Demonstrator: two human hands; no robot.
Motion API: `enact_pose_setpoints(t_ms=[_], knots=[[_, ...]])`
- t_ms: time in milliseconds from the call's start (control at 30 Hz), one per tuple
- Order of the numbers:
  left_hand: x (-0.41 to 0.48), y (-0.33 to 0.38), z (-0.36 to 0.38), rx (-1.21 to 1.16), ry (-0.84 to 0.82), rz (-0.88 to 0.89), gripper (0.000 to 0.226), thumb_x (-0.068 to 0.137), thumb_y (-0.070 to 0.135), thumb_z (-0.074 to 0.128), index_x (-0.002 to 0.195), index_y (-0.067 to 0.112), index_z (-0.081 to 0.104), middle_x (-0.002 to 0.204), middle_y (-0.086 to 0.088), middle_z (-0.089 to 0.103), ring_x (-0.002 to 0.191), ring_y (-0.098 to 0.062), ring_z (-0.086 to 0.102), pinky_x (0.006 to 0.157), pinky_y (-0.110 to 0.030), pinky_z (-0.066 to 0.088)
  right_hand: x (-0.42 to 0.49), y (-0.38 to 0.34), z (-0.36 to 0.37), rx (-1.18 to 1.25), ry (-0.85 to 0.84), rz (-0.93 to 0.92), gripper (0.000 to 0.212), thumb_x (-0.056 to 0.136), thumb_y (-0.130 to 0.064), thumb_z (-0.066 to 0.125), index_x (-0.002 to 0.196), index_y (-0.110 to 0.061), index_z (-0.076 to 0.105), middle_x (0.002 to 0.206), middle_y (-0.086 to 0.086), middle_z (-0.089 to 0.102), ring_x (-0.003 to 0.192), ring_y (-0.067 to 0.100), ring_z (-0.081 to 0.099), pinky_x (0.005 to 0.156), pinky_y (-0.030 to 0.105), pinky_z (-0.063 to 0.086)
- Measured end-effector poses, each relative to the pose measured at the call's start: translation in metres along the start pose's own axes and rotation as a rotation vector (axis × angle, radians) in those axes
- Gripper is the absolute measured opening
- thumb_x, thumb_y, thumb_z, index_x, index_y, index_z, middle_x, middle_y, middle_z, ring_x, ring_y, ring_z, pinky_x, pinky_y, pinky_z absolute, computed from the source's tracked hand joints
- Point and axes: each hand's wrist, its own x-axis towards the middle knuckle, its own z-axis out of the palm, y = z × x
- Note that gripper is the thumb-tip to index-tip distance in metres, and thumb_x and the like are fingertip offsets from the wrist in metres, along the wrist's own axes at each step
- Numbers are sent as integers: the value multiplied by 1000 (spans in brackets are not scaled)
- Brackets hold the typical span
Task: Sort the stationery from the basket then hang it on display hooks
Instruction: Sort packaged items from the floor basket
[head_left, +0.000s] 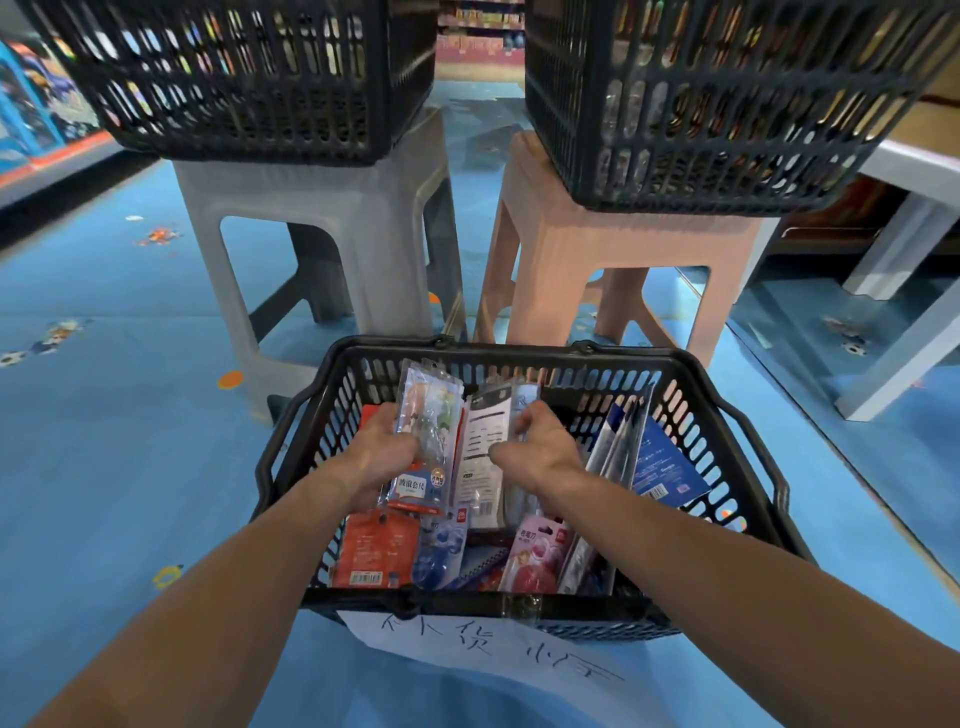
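A black plastic shopping basket (727, 431) sits low in front of me, full of packaged stationery. My left hand (382, 452) grips a clear ruler-set pack (428, 415) and holds it upright. Beside it my right hand (540, 441) pinches a white-backed pack (480, 441) with its fingers curled over the top edge. Below lie a red pack (374, 551), a blue sharpener pack (441, 551) and a pink sharpener pack (535, 551). A dark blue pack (660, 467) leans at the basket's right side.
Two big black crates, the left crate (234, 78) and the right crate (701, 104), rest on a grey stool (332, 218) and a pink stool (613, 244) just beyond the basket. A white paper label (467, 654) hangs on the basket's near side. A white shelf frame (904, 312) stands right, on the blue floor.
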Motion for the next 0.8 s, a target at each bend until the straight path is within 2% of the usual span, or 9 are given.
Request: enact_pose_setpoints(t_ms=[100,200,300,367,467,567,633,700,800], knots=[[-1,2,1,11,0,0,58,84,-9,58,130,25,47,127,-15,60,119,-37,59,102,-59,50,-9,-8,3,95,-38,-126,32,85,-5,59,108,-24,45,80,4,53,61,16,49,50,28,39],[3,3,2,-18,6,5,64,83,-6,58,137,24,44,129,-14,61,119,-36,60,102,-57,51,-16,-17,5,82,-14,-219,49,87,-13,64,124,-33,39,72,6,54,50,17,48,45,27,38],[5,3,2,-29,39,9,45,91,5,56,130,25,47,128,-14,60,117,-32,59,103,-53,47,-23,-26,7,58,96,-240,69,82,-23,74,137,-33,33,83,6,63,62,19,61,50,27,47],[4,5,4,-93,31,9,33,96,13,56,126,24,47,126,-18,62,110,-34,64,94,-56,54,-24,-30,11,43,124,-222,71,79,-29,78,136,-28,36,94,5,66,78,21,66,63,31,53],[-1,9,14,-213,24,-4,19,105,20,48,124,19,46,114,-26,65,85,-40,71,60,-55,60,-28,-33,16,20,14,-248,45,83,-39,76,119,-23,55,96,-4,66,87,15,64,73,30,53],[0,8,16,-292,-20,-10,45,103,53,46,133,20,52,119,-26,67,96,-45,71,69,-64,59,-28,-32,20,74,-59,-280,6,89,-38,67,90,-32,67,85,-12,67,87,12,64,78,29,52],[0,9,14,-385,-76,-37,74,87,76,57,136,20,57,119,-23,71,103,-43,72,79,-61,59,-29,-34,20,202,-120,-240,25,88,-42,59,69,-32,71,79,-14,69,85,13,65,79,32,52],[0,11,12,-437,-74,-7,78,79,63,78,137,14,56,115,-23,73,99,-43,74,81,-59,59,-23,-37,21,281,-129,-199,32,79,-49,54,70,-29,76,89,-5,76,92,22,70,88,43,57],[2,13,14,-462,-18,44,60,88,30,80,136,4,55,108,-23,75,90,-41,76,70,-52,61,-15,-41,13,318,-51,-224,21,76,-32,63,70,-19,78,81,4,77,89,29,73,84,49,61]])
